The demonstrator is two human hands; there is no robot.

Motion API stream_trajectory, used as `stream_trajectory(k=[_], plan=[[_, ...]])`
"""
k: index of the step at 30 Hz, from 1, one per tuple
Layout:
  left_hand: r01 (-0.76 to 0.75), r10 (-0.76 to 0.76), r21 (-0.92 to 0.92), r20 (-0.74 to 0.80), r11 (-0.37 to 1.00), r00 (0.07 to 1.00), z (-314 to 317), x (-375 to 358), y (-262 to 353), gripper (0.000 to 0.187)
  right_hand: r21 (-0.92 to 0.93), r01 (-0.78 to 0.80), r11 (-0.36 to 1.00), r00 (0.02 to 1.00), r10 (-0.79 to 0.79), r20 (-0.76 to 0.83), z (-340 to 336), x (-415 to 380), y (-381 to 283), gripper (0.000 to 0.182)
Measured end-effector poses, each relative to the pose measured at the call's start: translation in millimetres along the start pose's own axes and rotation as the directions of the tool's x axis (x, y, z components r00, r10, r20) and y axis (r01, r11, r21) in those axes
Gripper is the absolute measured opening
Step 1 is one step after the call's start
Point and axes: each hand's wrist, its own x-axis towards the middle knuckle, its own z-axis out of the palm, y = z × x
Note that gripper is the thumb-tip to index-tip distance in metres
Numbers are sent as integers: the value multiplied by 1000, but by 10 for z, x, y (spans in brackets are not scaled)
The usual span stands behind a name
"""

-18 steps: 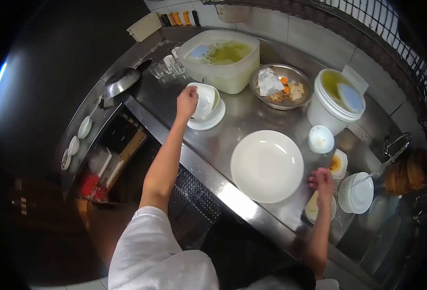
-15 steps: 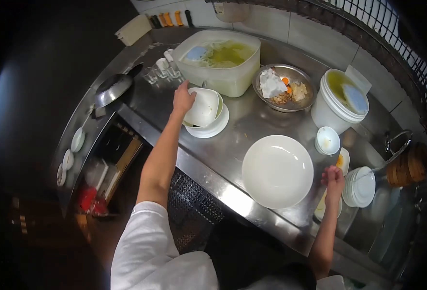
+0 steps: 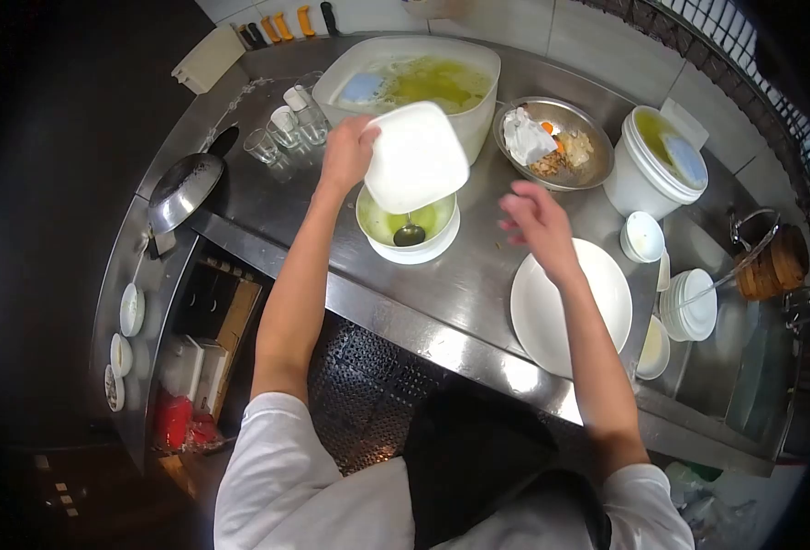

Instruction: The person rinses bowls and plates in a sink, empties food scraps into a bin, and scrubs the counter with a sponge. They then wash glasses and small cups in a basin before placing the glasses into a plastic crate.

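Observation:
My left hand [image 3: 348, 154] grips a square white dish [image 3: 417, 158] by its left edge and holds it tilted above a round bowl. That bowl [image 3: 442, 213] has a green inside, with a ladle [image 3: 410, 235] lying in it, and sits on a stack of white plates [image 3: 421, 254]. My right hand [image 3: 535, 222] hangs in the air over the counter with its fingers apart and bent, holding nothing. Below the right wrist lies a large round white plate [image 3: 552, 316], partly covered by the forearm.
A tub of greenish soapy water [image 3: 478, 128] stands at the back, beside a metal bowl of food scraps [image 3: 570, 179]. Farther right are a white bucket [image 3: 643, 188], a small bowl [image 3: 643, 236] and stacked bowls [image 3: 695, 307] by the sink. Glasses [image 3: 260, 145] and a wok [image 3: 185, 192] are left.
My left hand has lifted the square dish off the round bowl, uncovering the ladle. My right hand has moved from the dishes by the sink leftward over the counter. The camera view has shifted.

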Motion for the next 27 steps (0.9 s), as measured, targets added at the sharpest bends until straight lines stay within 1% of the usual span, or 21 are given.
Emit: stream_trajectory(k=[1, 2, 4, 6, 7, 8, 9, 10, 11, 12, 13, 14, 15, 16, 17, 19, 21, 22, 24, 25, 27], plan=[[73, -72, -58, 15, 996, 997, -46, 38, 173, 22, 32, -12, 999, 1000, 12, 18, 155, 55, -109, 46], [173, -161, -164, 85, 971, 983, -38, 41, 322, 25, 149, -69, 986, 997, 61, 56, 263, 110, -164, 47], [172, -147, -213, 125, 962, 981, 75, -48, 630, 26, 369, -181, 911, 981, 139, 137, 352, 154, -226, 50], [150, -113, -273, 146, 950, 983, 182, -186, 895, 28, 408, -180, 895, 983, 176, 49, 241, 17, -245, 50], [213, -118, -388, 254, 896, 960, 179, -249, 978, 31, 426, -180, 887, 979, 202, -7, 133, -75, -231, 51], [288, -103, -490, 369, 823, 924, 152, -306, 1024, 34, 421, -164, 892, 964, 236, -126, 4, -140, -76, 53], [376, -90, -632, 437, 678, 895, 165, -400, 1087, 42, 432, -145, 890, 966, 222, -132, -203, -311, -96, 55], [407, -20, -701, 490, 585, 872, 212, -451, 1007, 47, 518, -79, 852, 957, 210, -199, -398, -516, -165, 49], [440, -65, -652, 515, 618, 855, 246, -493, 940, 52, 595, -6, 804, 943, 202, -263, -578, -719, -199, 43], [422, -133, -522, 502, 741, 855, 322, -554, 761, 53, 616, -16, 788, 923, 248, -293, -853, -912, -129, 45], [409, -224, -278, 517, 869, 826, 385, -602, 638, 55, 639, -23, 769, 903, 290, -316, -1174, -1136, -47, 47], [200, -134, -93, 470, 975, 873, 588, -753, 158, 57, 648, -4, 761, 873, 319, -369, -1482, -1374, 11, 52], [-56, -23, 163, 449, 985, 893, 585, -881, 123, 60, 645, 52, 763, 848, 308, -432, -1818, -1585, 185, 56], [-35, -98, 251, 498, 967, 862, 566, -978, 209, 61, 661, 85, 746, 800, 344, -491, -2141, -1777, 350, 59], [41, -154, 225, 512, 974, 845, 625, -1091, 167, 62, 679, 147, 719, 764, 353, -540, -2426, -1933, 420, 58], [226, -284, 172, 547, 959, 788, 737, -1222, 196, 59, 612, 254, 749, 629, 353, -693, -2985, -2077, 720, 51], [365, -368, 117, 540, 924, 757, 837, -1290, 279, 56, 622, 253, 741, 540, 425, -726, -3706, -1989, 1338, 43], [233, -268, 135, 554, 963, 788, 875, -1308, 442, 58, 630, 259, 732, 496, 460, -737, -4021, -1853, 1631, 39], [131, -281, 331, 461, 935, 842, 1082, -1401, 211, 55, 580, 136, 803, 395, 493, -775, -4450, -1494, 2011, 35], [90, -283, 429, 411, 899, 867, 1130, -1432, 149, 53, 575, 12, 818, 444, 511, -736, -4624, -1353, 2158, 36], [165, -341, 408, 405, 898, 848, 1130, -1425, 402, 49, 521, -228, 823, 529, 554, -643, -4872, -1102, 2447, 38]])
